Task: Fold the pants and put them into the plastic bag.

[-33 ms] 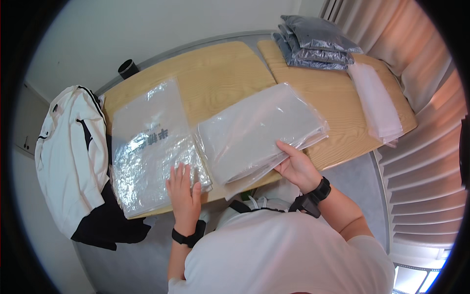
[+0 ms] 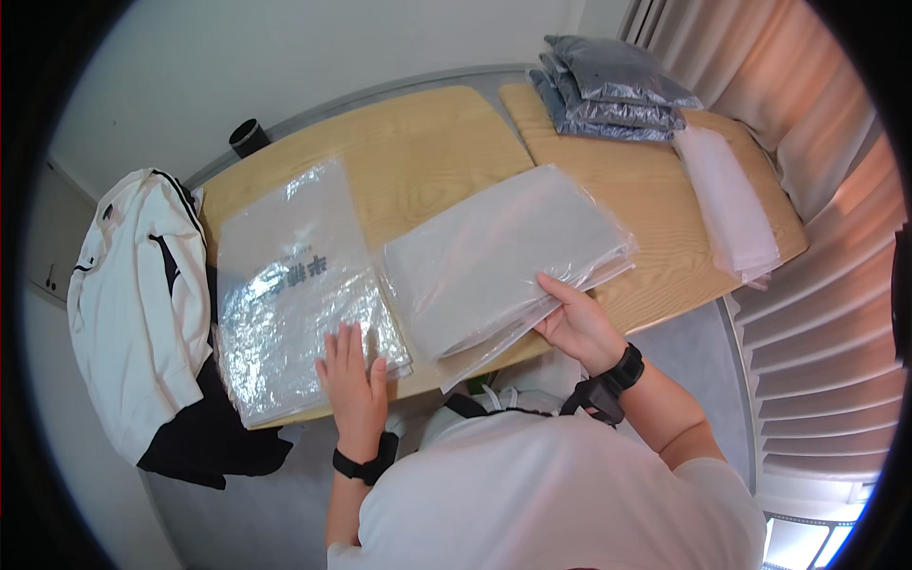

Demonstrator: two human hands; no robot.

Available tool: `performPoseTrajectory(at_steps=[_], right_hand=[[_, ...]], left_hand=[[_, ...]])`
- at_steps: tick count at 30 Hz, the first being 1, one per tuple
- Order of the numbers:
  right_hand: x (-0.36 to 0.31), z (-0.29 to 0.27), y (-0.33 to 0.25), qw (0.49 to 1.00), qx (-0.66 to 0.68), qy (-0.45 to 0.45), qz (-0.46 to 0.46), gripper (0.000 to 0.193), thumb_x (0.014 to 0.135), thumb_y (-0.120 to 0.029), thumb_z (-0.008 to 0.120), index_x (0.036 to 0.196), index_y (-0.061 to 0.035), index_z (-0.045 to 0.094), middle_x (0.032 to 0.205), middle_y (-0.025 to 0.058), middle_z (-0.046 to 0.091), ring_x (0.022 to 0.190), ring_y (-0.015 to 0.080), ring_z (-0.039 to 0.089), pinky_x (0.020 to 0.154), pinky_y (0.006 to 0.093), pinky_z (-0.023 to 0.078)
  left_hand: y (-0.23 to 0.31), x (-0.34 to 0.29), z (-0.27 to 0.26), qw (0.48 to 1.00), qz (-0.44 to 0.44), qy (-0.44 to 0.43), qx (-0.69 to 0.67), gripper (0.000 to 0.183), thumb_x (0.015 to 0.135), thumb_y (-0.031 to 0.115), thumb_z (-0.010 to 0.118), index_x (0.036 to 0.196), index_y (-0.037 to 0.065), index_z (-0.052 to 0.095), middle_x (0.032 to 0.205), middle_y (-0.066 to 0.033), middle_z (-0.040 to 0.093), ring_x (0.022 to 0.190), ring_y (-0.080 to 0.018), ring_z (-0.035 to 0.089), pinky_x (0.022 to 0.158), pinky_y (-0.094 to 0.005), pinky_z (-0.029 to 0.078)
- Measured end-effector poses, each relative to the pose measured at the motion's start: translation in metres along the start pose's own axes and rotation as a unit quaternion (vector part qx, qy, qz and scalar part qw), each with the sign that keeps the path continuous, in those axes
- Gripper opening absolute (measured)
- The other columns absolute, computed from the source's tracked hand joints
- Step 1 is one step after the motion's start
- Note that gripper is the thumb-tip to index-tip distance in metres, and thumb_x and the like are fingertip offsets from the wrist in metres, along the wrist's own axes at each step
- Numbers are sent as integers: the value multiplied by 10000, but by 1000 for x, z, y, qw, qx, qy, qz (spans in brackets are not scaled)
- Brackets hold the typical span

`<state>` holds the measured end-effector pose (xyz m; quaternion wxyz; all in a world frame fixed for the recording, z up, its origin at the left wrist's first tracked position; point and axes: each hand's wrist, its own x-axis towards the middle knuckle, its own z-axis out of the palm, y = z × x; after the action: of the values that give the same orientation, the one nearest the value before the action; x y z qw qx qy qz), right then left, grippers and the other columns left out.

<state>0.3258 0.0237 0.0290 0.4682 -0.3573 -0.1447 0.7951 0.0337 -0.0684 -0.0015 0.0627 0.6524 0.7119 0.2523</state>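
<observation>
My right hand (image 2: 581, 331) pinches the near right edge of a clear plastic bag (image 2: 513, 252) with thumb on top. Inside the bag lies something flat, pale grey and folded, perhaps a garment. It rests on the wooden table (image 2: 427, 123), its near edge lifted a little. Fingers stretched out, my left hand (image 2: 353, 385) lies over the near edge of a shiny clear plastic bag (image 2: 294, 313) with dark print, which looks like the top of a flat stack. Nothing is held in that hand.
A white jacket (image 2: 142, 304) and black cloth (image 2: 204, 427) hang at the table's left end. A black cup (image 2: 249, 138) stands at the back left. Several bagged dark garments (image 2: 617, 85) are piled at the far right, near a pinkish-white plastic bundle (image 2: 727, 204) and a curtain (image 2: 807, 380).
My left hand has shifted slightly left over the shiny bag. The right hand keeps its hold on the other bag, almost unmoved.
</observation>
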Motion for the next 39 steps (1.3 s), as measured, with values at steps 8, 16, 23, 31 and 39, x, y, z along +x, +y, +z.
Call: performPoseTrajectory(at_steps=[8, 16, 23, 31, 39], right_hand=[[46, 66, -53, 993, -22, -113, -39, 263, 943, -161, 502, 1185, -60, 495, 1154, 74, 579, 1036, 202, 583, 882, 359, 503], [205, 107, -114, 978, 47, -180, -91, 204, 936, -151, 520, 1117, -57, 519, 1122, 91, 579, 1029, 230, 570, 887, 396, 492], [304, 61, -88, 992, 60, 63, -87, 193, 962, -154, 451, 1116, -54, 510, 1132, 103, 567, 1044, 267, 547, 878, 475, 480], [348, 51, -65, 982, 67, 84, -153, 226, 941, -109, 420, 1128, -11, 500, 1118, 132, 567, 1040, 302, 550, 820, 470, 490], [314, 85, -20, 993, -82, 61, -63, 198, 925, -111, 421, 1061, -6, 518, 1065, 144, 588, 1006, 264, 585, 860, 350, 499]], left_hand=[[-8, -6, 0, 997, -25, 21, 72, 466, 870, 289, 519, 1258, 32, 498, 1381, -191, 397, 1313, -397, 284, 1052, -531, 209], [-4, -5, 2, 997, -17, 45, 59, 436, 811, 237, 551, 1193, 27, 544, 1336, -215, 436, 1274, -432, 330, 1012, -548, 260], [-5, 0, 5, 997, -16, 60, 55, 416, 782, 210, 560, 1157, 31, 564, 1320, -211, 458, 1257, -440, 357, 993, -555, 286], [-5, -7, -2, 994, -13, 86, 63, 388, 766, 158, 566, 1126, 17, 596, 1284, -215, 496, 1218, -442, 403, 979, -510, 326], [-13, -11, -3, 992, -2, 109, 60, 355, 781, 139, 563, 1115, 28, 610, 1247, -204, 524, 1183, -438, 435, 945, -476, 376]])
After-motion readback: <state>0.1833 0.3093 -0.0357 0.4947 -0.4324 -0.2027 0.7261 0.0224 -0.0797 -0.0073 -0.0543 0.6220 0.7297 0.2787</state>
